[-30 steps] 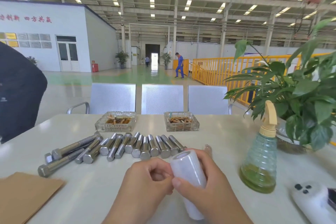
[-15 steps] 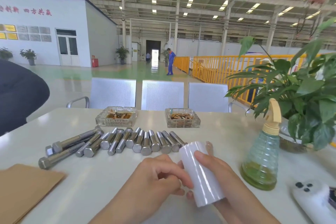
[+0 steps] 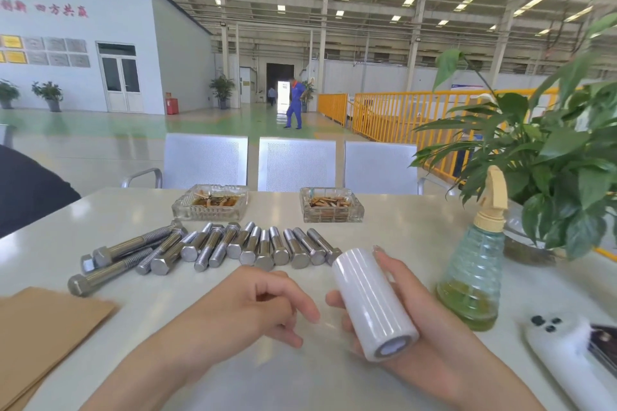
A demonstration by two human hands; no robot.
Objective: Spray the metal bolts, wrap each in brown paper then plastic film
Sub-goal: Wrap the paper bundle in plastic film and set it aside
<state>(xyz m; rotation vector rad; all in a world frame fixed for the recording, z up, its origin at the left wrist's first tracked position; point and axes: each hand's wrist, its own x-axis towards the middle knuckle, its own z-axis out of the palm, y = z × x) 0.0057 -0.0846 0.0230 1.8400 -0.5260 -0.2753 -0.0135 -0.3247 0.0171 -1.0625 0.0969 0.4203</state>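
While the pale table (image 3: 384, 237) spreads across the lower half of the view, a leafy potted plant (image 3: 561, 163) stands at its far right corner and sheets of brown paper (image 3: 43, 330) lie flat at the near left edge. A row of metal bolts (image 3: 213, 248) lies side by side across the middle of the table, heads mostly toward the person, with a few longer ones angled at the left end. Just left of the plant stands a clear spray bottle (image 3: 475, 270) with a tan trigger head and yellow-green liquid in its base. The right hand (image 3: 417, 317) grasps a roll of plastic film (image 3: 372, 302), fingers behind it and thumb at its left side, the roll tilted with its open core facing the camera, in front of the right end of the bolts. The left hand (image 3: 253, 307) hovers just beside the roll, apart from it, fingers loosely curled and grasping nothing. Two glass ashtrays (image 3: 211, 202) sit beyond the bolts. A white device (image 3: 567, 354) lies at the near right
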